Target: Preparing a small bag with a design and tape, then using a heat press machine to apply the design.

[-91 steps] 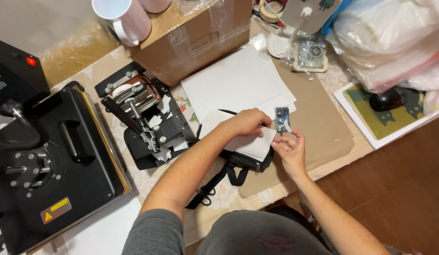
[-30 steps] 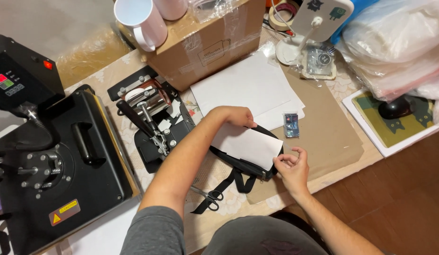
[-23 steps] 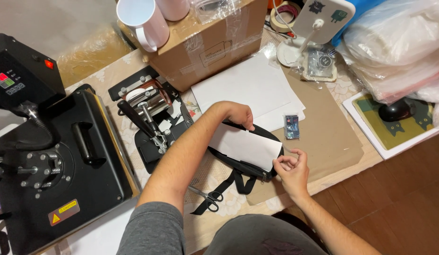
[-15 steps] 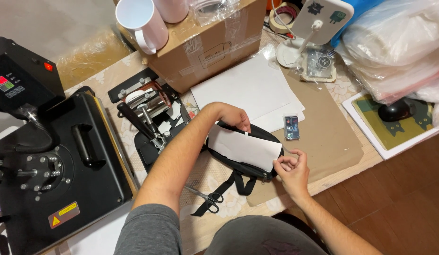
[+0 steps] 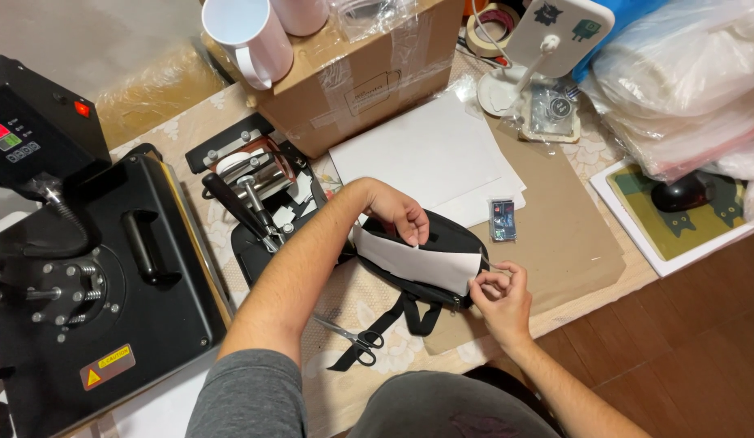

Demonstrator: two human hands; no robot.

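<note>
Pinching the right edge of a white sheet (image 5: 421, 264), the right hand (image 5: 501, 298) holds it against a black pouch (image 5: 450, 243) at centre frame, while the left hand (image 5: 397, 212) presses curled fingers on the pouch's top. Scissors (image 5: 357, 337) lie just below on the desk (image 5: 571, 243); a heat press (image 5: 93, 268) fills the left.

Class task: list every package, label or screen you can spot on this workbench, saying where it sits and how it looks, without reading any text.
Cardboard box: top centre, brown, taped.
Warning label: yellow and black strip, on the black press at lower left.
Control panel: press's upper left, red and green display.
Small packet: blue-dark rectangle, right of the white paper.
</note>
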